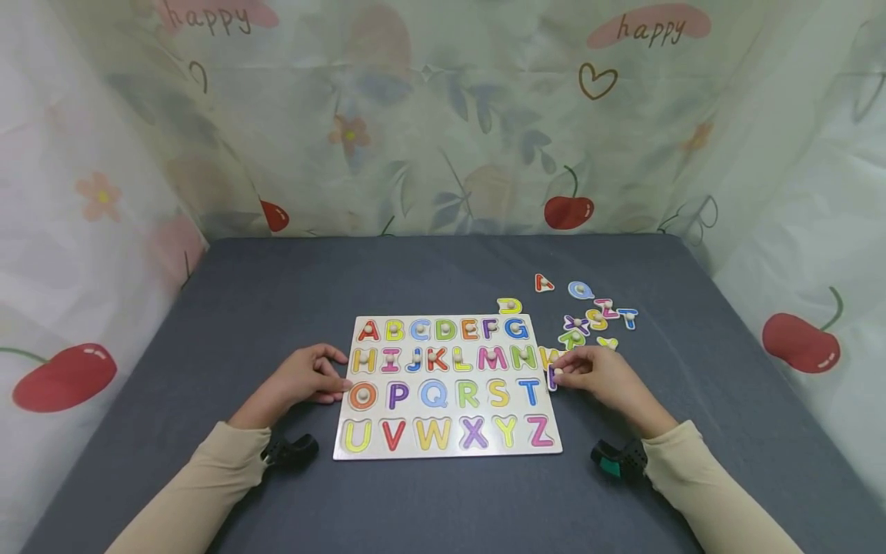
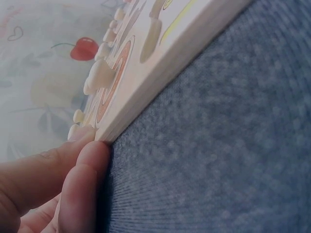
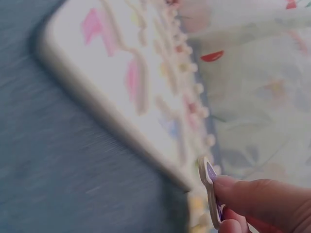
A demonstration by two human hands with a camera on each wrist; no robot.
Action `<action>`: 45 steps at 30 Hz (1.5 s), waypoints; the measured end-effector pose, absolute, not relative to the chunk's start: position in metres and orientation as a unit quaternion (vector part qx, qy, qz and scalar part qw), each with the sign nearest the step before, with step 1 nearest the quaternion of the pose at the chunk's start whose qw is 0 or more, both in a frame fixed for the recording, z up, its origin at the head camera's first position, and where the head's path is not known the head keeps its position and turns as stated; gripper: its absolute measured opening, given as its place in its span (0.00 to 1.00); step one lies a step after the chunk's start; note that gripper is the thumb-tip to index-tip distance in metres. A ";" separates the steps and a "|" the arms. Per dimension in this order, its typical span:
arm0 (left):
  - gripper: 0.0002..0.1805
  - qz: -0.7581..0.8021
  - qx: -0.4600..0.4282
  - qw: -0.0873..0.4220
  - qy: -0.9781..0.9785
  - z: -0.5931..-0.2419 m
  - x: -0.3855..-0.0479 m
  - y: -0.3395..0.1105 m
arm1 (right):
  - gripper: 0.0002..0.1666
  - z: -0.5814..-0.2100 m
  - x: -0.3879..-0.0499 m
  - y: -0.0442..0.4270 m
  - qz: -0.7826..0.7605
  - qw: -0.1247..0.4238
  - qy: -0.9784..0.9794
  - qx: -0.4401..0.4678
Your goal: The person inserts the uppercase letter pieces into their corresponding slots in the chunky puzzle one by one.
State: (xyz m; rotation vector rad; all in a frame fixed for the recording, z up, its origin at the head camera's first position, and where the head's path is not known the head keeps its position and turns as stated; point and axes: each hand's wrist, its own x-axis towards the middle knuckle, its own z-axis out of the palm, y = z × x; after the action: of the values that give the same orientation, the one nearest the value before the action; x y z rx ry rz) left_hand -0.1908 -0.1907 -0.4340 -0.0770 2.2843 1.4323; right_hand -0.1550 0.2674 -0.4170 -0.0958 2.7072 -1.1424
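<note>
1. Work in hand: the right hand (image 1: 605,375) carries a purple letter piece (image 1: 551,378) at the right edge of the alphabet board (image 1: 446,456). Judged by colour, the purple P recess (image 1: 398,395) is its likely seat; the letter itself is too covered to confirm.
2. Recommended method: lift the piece by its knob, clear of the yellow-orange piece (image 1: 550,357) just beside it. Turn it to match the recess outline before lowering, then seat it flat with light, even pressure.
3. Caution: the knobbed O piece (image 1: 363,395) sits in the neighbouring recess; approaching from above should avoid catching it. A skewed entry could leave the piece perched on the recess rim.
4. Right hand condition: thumb and fingers brought together, pinching the purple piece; the right wrist view shows it tilted on edge, near the board's corner.
5. Left hand (image 1: 304,377) condition: fingers bent, thumb and forefinger nearly closed, gripping the board's left edge beside the O piece. This hold should be kept, to stop the board sliding.
6. Location of remainder: the board lies flat on the dark surface (image 1: 443,508); other loose letters, including a blue one (image 1: 580,290), lie beyond its right side.
</note>
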 end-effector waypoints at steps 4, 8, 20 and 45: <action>0.29 0.520 -0.029 0.223 0.824 -0.434 -0.190 -0.190 | 0.16 -0.404 -0.160 0.259 -0.397 0.088 0.913 -0.039; 0.30 0.520 -0.028 0.225 0.823 -0.435 -0.191 -0.191 | 0.15 -0.391 -0.165 0.244 -0.408 0.082 0.908 -0.052; 0.31 0.522 -0.029 0.224 0.822 -0.435 -0.191 -0.191 | 0.10 -0.371 -0.178 0.156 -0.429 0.068 0.889 -0.143; 0.31 0.521 -0.027 0.226 0.822 -0.436 -0.192 -0.192 | 0.05 -0.417 -0.180 0.058 -0.390 0.172 0.876 -0.224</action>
State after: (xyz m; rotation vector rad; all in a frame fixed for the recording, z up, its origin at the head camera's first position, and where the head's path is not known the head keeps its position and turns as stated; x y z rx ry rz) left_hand -0.1919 -0.1919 -0.4364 -0.0752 2.2674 1.4372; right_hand -0.1804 0.0575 -0.4174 -0.6350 2.4873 -1.1077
